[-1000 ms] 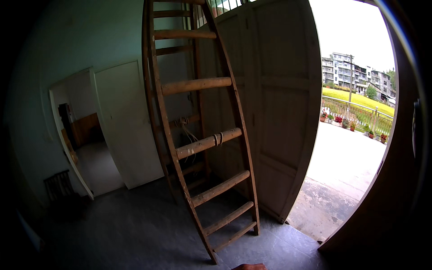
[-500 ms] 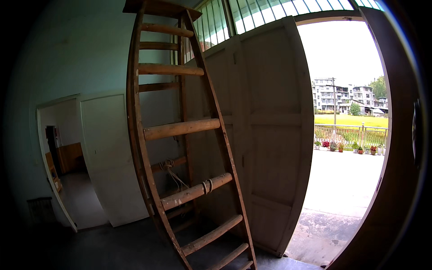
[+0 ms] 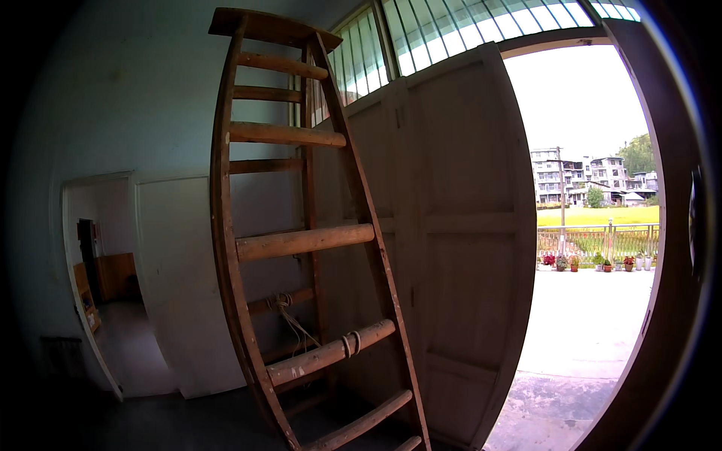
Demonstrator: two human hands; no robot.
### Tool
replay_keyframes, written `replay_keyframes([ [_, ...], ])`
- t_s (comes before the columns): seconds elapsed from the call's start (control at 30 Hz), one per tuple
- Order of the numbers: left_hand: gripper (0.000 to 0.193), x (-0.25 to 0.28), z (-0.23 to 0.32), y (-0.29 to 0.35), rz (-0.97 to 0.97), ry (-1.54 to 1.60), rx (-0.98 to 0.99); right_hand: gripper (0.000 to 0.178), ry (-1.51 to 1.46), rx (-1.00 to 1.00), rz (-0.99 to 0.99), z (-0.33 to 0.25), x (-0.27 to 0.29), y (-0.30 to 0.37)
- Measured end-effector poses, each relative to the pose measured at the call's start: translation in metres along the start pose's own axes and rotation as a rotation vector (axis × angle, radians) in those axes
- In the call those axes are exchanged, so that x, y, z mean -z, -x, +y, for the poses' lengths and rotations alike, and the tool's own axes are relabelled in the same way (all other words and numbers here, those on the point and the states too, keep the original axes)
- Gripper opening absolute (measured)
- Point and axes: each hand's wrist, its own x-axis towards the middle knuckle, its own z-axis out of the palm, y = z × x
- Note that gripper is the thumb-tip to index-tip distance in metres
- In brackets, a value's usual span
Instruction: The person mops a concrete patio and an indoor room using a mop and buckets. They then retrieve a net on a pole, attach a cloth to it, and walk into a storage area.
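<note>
Neither of my hands shows in the head view. Straight ahead stands a tall wooden stepladder [image 3: 304, 244], its two legs joined under a flat top board [image 3: 272, 28]. Its rungs are rounded and worn, with pale flecks on some. Rope [image 3: 351, 344] is wound round one of the lower front rungs. More rope [image 3: 284, 302] is knotted on a rear rung behind it, with loose strands hanging between. The ladder's feet lie below the picture's lower edge.
Behind the ladder is a large panelled door [image 3: 466, 248], below a barred window [image 3: 451, 37]. At right, a bright doorway opens onto pale paving [image 3: 587, 323], potted plants and a railing [image 3: 617, 240]. On the left, an inner doorway [image 3: 113, 286] leads to another room beside a white panel [image 3: 184, 286].
The view has tilted upward, so the ladder, door and outdoor scene sit lower in the picture. The ladder's top board now shows whole. Nothing has visibly been moved.
</note>
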Motion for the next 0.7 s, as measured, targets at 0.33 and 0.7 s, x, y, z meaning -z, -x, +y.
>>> replay_keyframes([
  [0.33,0.024,0.004,-0.034,0.010,0.020,-0.104,0.131,0.025,-0.225,0.055,0.007,-0.012,0.025,0.003],
  [0.7,0.035,0.037,-0.129,0.136,-0.416,0.324,0.711,0.024,-0.406,0.697,0.120,-0.070,-0.029,0.169],
])
